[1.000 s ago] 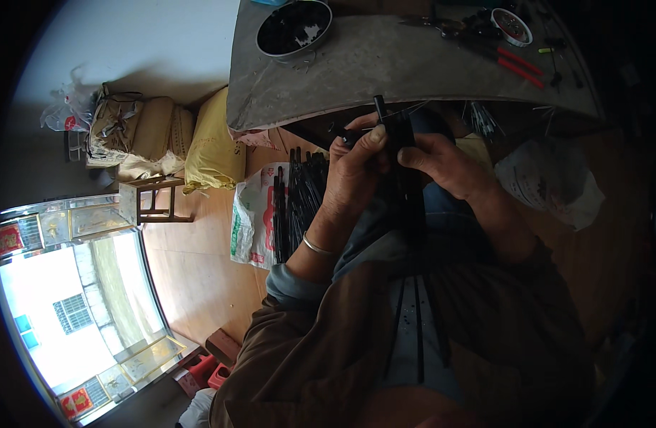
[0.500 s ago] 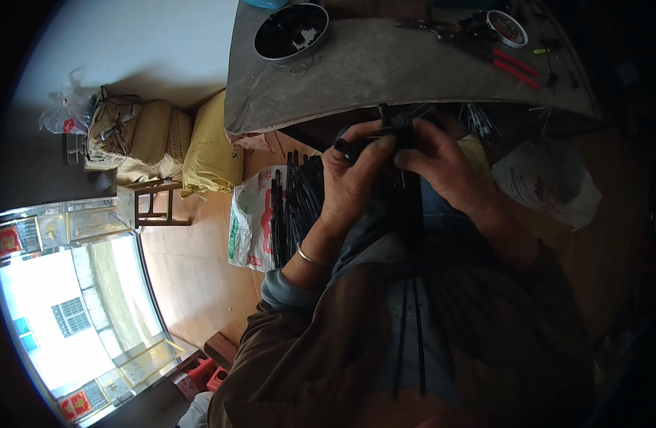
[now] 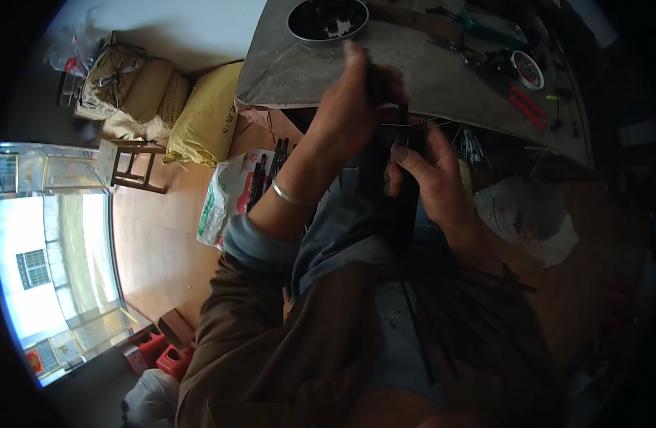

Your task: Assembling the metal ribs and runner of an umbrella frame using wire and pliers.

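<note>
There it was, the grey table (image 3: 281,80), arching right across the top; off to my left blazed the bright window (image 3: 49,242); beyond my left forearm bulged the yellow sack (image 3: 203,118), with the tan sacks (image 3: 131,82) piled just beside it; the clear plastic bag (image 3: 524,217) slumped out on my right; a white printed bag (image 3: 231,182) lay on the floor with loose black rods (image 3: 258,180) over it, partly hidden by my arm; near the sacks stood the wooden stool (image 3: 136,158); and then the hands; my right hand (image 3: 439,173), just below the table's near edge, had thumb and fingers pinched around an upright black rod (image 3: 403,116), its top end poking above the grip; my left hand (image 3: 344,118), blurred, was curled round a dark piece (image 3: 376,84), thumb up just below the bowl (image 3: 321,25) of black bits, and whether it touched I couldn't tell; farther right, a red-handled tool (image 3: 525,109) lay near a small white dish (image 3: 527,70); smallest, a pale bangle (image 3: 288,195) gleamed on my left wrist.
</note>
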### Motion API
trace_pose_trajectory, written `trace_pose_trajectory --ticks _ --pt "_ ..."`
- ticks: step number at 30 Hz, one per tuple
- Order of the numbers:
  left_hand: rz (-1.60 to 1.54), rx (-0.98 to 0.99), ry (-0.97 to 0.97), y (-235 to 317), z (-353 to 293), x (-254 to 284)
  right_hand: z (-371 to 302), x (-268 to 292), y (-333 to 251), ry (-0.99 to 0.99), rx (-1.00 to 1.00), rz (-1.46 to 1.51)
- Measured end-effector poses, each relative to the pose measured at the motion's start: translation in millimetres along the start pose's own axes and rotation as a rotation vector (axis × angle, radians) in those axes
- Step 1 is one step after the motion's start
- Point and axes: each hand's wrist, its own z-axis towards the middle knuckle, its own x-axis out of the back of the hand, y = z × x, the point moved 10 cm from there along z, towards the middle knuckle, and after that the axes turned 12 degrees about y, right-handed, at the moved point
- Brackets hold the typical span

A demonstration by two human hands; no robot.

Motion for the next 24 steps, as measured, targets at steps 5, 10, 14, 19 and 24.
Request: trace_pose_trajectory --ticks 5,10,14,19,24 --pt "0.353 -0.033 -0.399 -15.0 -11.5 -32.0 2.5 4.1 8.0 0.057 0.001 -0.057" --pt "0.400 -0.048 -0.313 -11.3 -3.4 -9.6 -0.7 7.4 5.7 0.095 0.006 -0.054" --pt "0.209 -0.020 -0.332 -8.0 -4.7 -7.7 1.4 10.6 7.8 0.119 -0.015 -0.063" --pt "0.267 -0.087 -0.382 -0.6 -7.8 -8.8 4.5 10.1 14.6 0.109 -0.035 -0.030" --pt "0.327 -0.163 -0.424 3.8 -12.9 -12.1 5.6 11.5 16.2 0.124 -0.045 -0.025"
